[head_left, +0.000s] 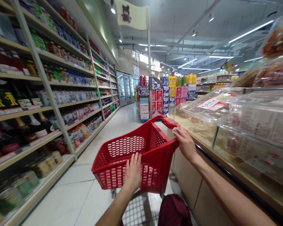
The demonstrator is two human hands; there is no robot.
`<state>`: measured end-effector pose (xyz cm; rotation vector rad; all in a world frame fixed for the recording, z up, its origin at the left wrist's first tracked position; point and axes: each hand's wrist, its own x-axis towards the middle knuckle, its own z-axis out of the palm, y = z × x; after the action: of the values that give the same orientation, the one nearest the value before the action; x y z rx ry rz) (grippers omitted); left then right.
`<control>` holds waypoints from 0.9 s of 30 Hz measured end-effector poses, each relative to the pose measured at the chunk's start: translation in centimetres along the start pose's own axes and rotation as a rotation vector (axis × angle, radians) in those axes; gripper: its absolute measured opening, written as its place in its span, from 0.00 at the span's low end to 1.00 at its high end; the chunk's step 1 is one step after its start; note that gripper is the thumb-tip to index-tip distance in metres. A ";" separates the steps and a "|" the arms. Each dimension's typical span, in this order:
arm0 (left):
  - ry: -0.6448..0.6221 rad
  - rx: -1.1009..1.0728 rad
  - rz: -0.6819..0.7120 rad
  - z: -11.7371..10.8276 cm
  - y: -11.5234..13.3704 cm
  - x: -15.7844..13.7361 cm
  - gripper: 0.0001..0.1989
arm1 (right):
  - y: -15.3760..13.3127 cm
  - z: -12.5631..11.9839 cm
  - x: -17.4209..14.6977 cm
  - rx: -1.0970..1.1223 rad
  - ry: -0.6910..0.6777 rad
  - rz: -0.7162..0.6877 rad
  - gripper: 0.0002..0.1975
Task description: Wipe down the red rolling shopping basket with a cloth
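A red plastic shopping cart (167, 160) stands in the aisle in front of me, turned sideways, and no goods show in the part of its basket that I can see. My left hand (133, 172) lies flat against the near perforated side, its fingers stretched up to the rim. At the right end of the cart, my right hand (185, 141) rests on the red handle (169, 122), fingers curled. Between its fingertips and the handle is a small crumpled white tissue (176, 129).
Shelves of bottles and cans (70, 83) line the left side. Close on my right is a display counter (191, 188) with clear plastic food boxes (217, 103). Stacked drink cartons (159, 100) stand ahead, with glass-door fridges (124, 86) beyond them.
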<state>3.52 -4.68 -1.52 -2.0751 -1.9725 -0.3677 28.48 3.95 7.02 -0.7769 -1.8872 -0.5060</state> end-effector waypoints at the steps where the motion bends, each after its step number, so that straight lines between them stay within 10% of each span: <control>1: 0.006 -0.004 -0.001 0.1 0.1 0.0 0.39 | 0.3 0.0 0.0 -0.008 0.018 0.023 0.17; 7: 0.016 0.005 0.010 0.0 0.6 0.0 0.38 | -3.8 2.5 -2.2 0.072 -0.109 -0.118 0.17; 13: -0.007 -0.014 -0.021 -0.4 1.6 0.2 0.38 | 0.8 0.8 -1.4 -0.010 0.031 0.093 0.18; 20: -0.024 -0.040 -0.020 -0.7 1.4 0.2 0.40 | -2.3 2.3 -2.8 0.097 -0.112 -0.077 0.17; 27: -0.060 -0.036 -0.055 -0.9 1.6 0.6 0.42 | -1.2 3.1 -1.6 0.025 0.017 0.088 0.17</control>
<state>5.13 -4.49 -0.46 -2.0803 -2.0761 -0.3585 26.14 4.66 4.21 -0.8327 -1.8319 -0.4320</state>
